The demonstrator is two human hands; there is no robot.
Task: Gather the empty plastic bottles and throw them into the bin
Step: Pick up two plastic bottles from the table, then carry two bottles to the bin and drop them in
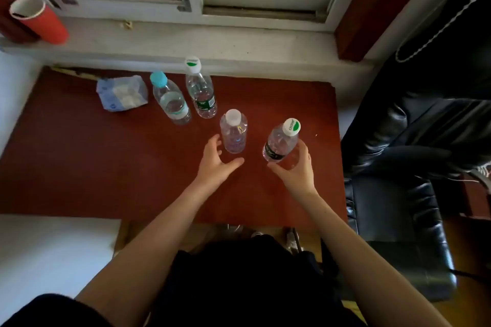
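Several clear plastic bottles stand on the red-brown table (79, 167). My right hand (295, 170) is wrapped around a bottle with a white and green cap (280, 143), tilted toward me. My left hand (216, 160) is spread open just left of a small white-capped bottle (233, 131), fingers close to it but apart from it. Farther back stand a blue-capped bottle (171, 99) and a taller bottle with a green label (200, 90), side by side. No bin shows in view.
A crumpled blue and white plastic packet (122, 93) lies at the back left of the table. A red paper cup (37, 20) lies on the window sill. A black leather chair (398, 220) stands to the right of the table.
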